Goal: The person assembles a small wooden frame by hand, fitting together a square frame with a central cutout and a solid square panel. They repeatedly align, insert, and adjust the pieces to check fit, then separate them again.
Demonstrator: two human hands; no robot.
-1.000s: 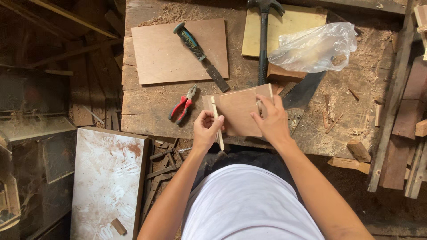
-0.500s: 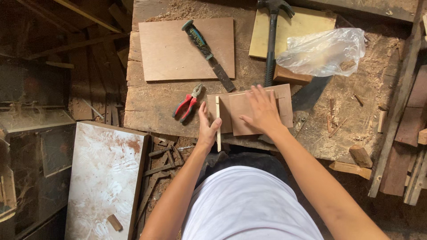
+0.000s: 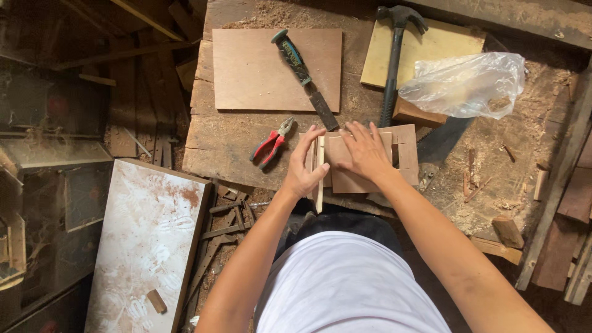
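- While the left hand point(image 3: 303, 172) pinches a thin wooden stick point(image 3: 319, 176) upright against the edge of a small brown board point(image 3: 357, 166), the right hand point(image 3: 365, 151) lies flat and spread on that board, at the near edge of the workbench point(image 3: 228, 145).
- Red pliers point(image 3: 270, 143) lie just left of the left hand.
- Farther off, a chisel point(image 3: 305, 77) rests on a larger brown panel point(image 3: 259, 71).
- A hammer point(image 3: 394, 55) crosses a yellowish board point(image 3: 444, 46), beside a crumpled clear plastic bag point(image 3: 465, 83).
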